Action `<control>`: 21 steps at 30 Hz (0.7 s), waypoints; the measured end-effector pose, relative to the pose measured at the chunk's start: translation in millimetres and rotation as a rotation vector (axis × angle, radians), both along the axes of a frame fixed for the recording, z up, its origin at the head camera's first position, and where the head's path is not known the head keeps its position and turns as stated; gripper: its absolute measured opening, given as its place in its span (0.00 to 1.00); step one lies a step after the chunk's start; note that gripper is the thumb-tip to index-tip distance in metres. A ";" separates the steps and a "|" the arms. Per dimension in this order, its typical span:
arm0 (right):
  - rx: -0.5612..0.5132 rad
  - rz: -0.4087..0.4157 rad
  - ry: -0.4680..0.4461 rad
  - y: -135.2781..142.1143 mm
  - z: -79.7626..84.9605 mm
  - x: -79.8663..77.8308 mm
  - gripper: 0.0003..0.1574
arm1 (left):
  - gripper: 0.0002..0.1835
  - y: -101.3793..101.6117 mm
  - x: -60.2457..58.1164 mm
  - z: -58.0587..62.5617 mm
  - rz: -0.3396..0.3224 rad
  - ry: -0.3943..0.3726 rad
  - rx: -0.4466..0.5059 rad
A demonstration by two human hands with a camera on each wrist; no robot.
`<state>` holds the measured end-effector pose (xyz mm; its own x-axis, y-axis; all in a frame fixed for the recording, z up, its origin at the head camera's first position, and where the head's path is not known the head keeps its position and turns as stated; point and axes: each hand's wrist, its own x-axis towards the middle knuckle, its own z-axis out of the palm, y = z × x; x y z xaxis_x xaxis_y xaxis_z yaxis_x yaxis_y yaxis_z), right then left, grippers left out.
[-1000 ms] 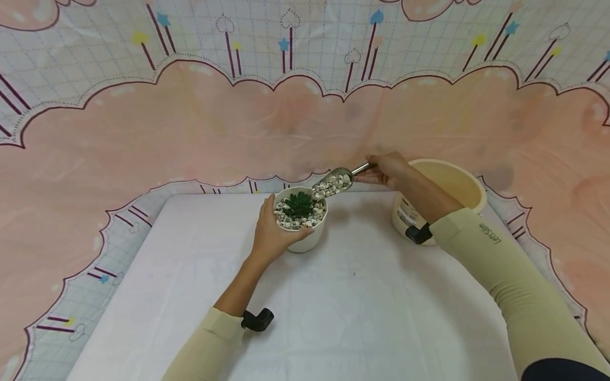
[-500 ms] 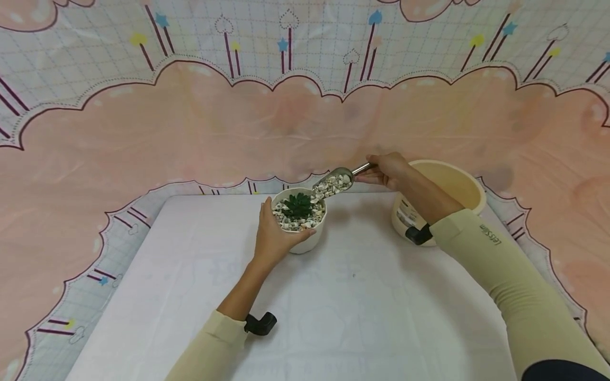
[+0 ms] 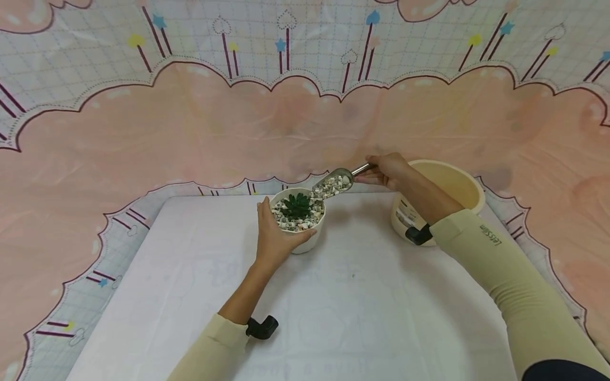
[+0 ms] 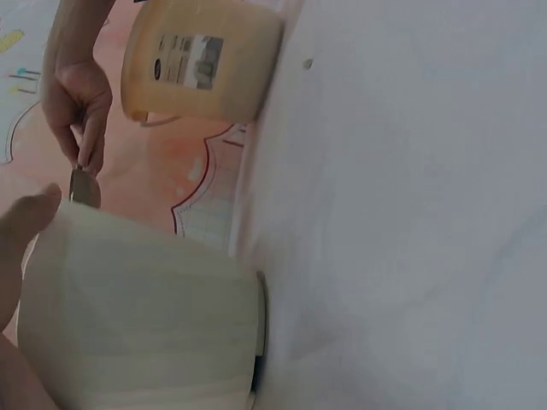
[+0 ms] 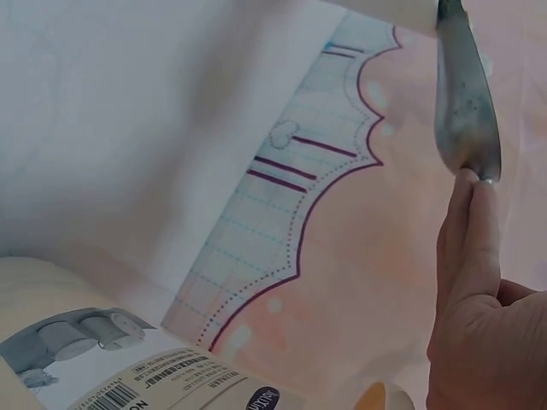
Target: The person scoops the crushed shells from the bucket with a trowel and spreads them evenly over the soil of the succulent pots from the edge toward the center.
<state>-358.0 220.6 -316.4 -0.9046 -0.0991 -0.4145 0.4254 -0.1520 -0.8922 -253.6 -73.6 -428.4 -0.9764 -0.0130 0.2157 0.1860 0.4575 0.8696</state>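
Looks to me like the top-dressing step: the scoop (image 5: 468, 107), loaded with pebbles (image 3: 334, 185), has its lip right at the right-hand side of the rim of the white pot (image 3: 312, 243) – can't tell if they touch. The pot's near the table's far edge, a bit left of that edge's middle, with a green succulent (image 3: 296, 206) in a bed of the same stones. Right hand (image 3: 388, 169) pinches the scoop's handle; left hand (image 3: 274, 239) is wrapped round the pot's left and near sides, thumb along the rim. I'd say the next move calls for a slow tip of the scoop, pot kept steady, so stones land beside the leaves and not over the rim.

Surface-wise, the table (image 3: 405, 307) is white, with a tiny dark speck (image 3: 353, 275) roughly midway between its side edges. A cream bucket (image 3: 448, 182) stands at the far right corner, partly behind the right forearm. Behind it all hangs a peach cloth (image 3: 286, 127) – scalloped lines, grid, little stars.
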 end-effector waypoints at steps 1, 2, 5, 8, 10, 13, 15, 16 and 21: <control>0.001 -0.002 0.003 0.0 0.1 -0.1 0.26 | 0.73 1.8 0.7 0.0 0.013 0.007 -0.001; 0.004 -0.004 0.006 0.1 0.1 -0.3 0.26 | 0.73 3.1 1.1 0.0 0.023 0.013 0.000; 0.010 -0.011 0.011 0.3 0.0 -0.6 0.26 | 0.72 3.7 -0.9 -1.9 0.036 0.028 -0.025; 0.012 -0.016 0.007 0.5 0.7 -0.2 0.26 | 0.70 -0.8 -4.7 -4.8 0.021 0.032 -0.051; 0.007 -0.018 0.004 0.8 1.2 0.3 0.26 | 0.70 -5.4 -7.3 -6.4 -0.005 0.030 -0.052; 0.004 -0.023 0.007 0.7 1.6 1.4 0.27 | 0.69 -12.5 -9.5 -6.8 -0.053 0.014 -0.032; 0.003 -0.022 0.007 0.8 1.6 1.8 0.26 | 0.69 -15.8 -10.1 -6.0 -0.078 -0.001 -0.025; 0.005 -0.021 0.009 0.7 1.5 2.0 0.26 | 0.69 -16.7 -9.9 -5.2 -0.085 -0.009 -0.023; 0.015 -0.019 0.008 0.5 1.3 2.4 0.24 | 0.72 -10.1 -4.1 1.2 -0.065 -0.004 -0.023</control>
